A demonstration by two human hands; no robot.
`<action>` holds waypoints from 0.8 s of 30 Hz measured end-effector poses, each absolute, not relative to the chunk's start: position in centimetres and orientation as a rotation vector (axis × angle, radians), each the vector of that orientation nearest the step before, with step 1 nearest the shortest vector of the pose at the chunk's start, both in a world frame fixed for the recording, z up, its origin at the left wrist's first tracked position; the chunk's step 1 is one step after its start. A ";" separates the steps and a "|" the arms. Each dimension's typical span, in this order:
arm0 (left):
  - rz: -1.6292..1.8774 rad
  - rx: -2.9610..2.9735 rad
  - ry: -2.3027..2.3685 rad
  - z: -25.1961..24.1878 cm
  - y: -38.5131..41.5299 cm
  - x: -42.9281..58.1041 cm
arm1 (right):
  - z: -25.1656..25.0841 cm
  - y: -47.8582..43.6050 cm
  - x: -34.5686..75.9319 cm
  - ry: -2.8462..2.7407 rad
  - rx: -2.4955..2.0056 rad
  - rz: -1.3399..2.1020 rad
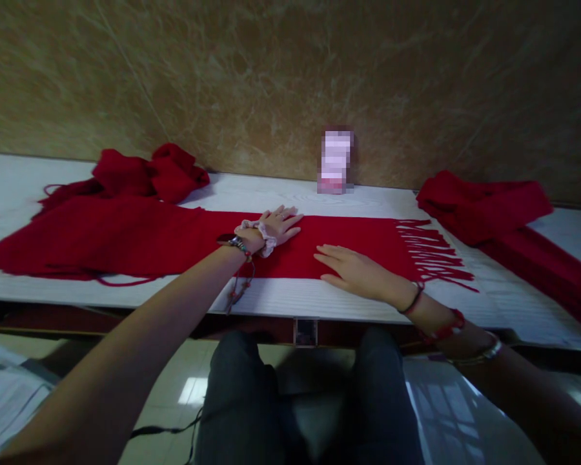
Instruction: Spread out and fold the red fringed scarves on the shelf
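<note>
A red fringed scarf [363, 236] lies stretched lengthwise on the white tabletop, its tassels spread at the right end. My left hand [277, 226] rests flat on the middle of the scarf, fingers stretched out. Over the scarf's front edge, my right hand [351, 266] is held palm down with fingers extended; whether it presses on the cloth I cannot tell. Neither hand grips anything. Toward the left the cloth widens into a looser, layered part.
A bunched red cloth [150, 174] lies at the back left. Another folded red scarf [489, 206] trails over the right side. A blurred-out upright item [336, 161] leans against the brown marbled wall [252, 84]. The white table [271, 300] ends just before my knees.
</note>
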State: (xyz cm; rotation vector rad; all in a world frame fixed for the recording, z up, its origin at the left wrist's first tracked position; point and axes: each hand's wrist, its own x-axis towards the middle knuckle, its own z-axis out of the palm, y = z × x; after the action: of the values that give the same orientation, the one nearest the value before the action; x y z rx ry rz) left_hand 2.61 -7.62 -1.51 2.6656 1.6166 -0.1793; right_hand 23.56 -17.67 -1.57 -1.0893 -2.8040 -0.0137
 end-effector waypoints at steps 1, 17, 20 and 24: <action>-0.177 2.691 1.597 -1.8 -7.5 2.5 | -1.6 -17.9 23.6 -2.808 -1.086 -0.041; -0.247 2.888 1.298 -1.0 -5.0 1.7 | 0.1 -18.6 20.9 -2.913 -0.934 -0.185; -0.267 2.933 1.230 -0.4 -3.7 1.4 | 0.2 -18.7 20.5 -2.905 -0.981 -0.195; -0.238 2.912 1.302 -0.2 -2.7 1.4 | -0.3 -19.1 20.0 -2.829 -1.071 -0.218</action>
State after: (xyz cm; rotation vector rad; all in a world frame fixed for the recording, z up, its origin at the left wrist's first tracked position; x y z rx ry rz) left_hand 1.44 -2.73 -0.18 2.9122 1.3024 -0.2383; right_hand 20.02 -19.07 -0.31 -1.0713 -2.8290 -0.2180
